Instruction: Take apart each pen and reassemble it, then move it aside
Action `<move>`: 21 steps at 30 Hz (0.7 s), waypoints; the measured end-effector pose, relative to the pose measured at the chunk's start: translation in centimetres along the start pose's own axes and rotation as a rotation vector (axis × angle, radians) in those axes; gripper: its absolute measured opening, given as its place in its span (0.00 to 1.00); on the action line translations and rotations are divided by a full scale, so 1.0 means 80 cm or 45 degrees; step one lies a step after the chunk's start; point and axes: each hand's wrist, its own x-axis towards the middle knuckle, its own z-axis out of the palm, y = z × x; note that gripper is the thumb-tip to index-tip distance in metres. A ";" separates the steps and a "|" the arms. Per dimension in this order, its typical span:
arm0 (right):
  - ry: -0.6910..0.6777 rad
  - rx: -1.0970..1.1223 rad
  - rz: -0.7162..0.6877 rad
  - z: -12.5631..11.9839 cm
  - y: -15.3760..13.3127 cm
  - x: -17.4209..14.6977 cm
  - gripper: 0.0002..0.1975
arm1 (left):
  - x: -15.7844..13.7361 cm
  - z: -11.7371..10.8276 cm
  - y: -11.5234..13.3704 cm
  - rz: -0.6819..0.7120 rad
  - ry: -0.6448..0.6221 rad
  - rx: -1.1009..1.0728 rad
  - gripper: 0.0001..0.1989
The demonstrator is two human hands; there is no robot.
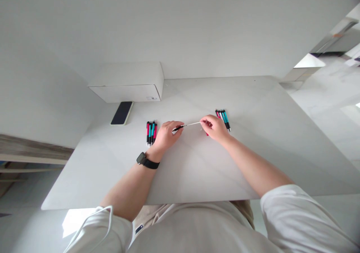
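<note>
We see a pale surface point(202, 174), white box point(126, 92) far left, left hand point(166, 133) and right hand point(216, 128) mid-scene.
Phone point(122, 113) just nearer than box; left pens point(153, 133), right pens point(225, 119) by the hands; left pinches black pen part point(178, 128), right pinches thin white rod point(192, 124) between them.

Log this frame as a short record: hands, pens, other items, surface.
left hand: holds a dark pen piece
right hand: pinches one end of a thin white rod spanning between the hands
red piece: at the right hand, mostly hidden
left pens: grouped beside the left hand, red and teal among them
right pens: grouped beside the right hand, partly covered by it
left wrist: watch, black strap
back left: phone near white box
surface: pale table
</note>
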 end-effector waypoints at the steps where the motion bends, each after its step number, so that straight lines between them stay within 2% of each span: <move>1: 0.001 0.003 0.026 -0.001 0.001 0.000 0.10 | 0.000 0.000 0.000 -0.009 -0.002 0.002 0.11; 7: 0.035 0.087 0.010 0.000 0.005 0.001 0.11 | 0.001 -0.002 0.002 -0.037 -0.003 -0.034 0.09; 13: -0.031 0.218 0.057 0.001 0.004 -0.001 0.13 | 0.001 0.000 0.004 -0.075 -0.005 -0.042 0.06; 16: -0.009 0.304 0.049 0.002 0.004 -0.002 0.14 | 0.001 0.000 0.004 -0.074 -0.006 -0.040 0.05; 21: 0.052 0.438 0.153 0.002 0.008 0.000 0.18 | 0.001 0.001 0.004 -0.120 -0.002 -0.062 0.05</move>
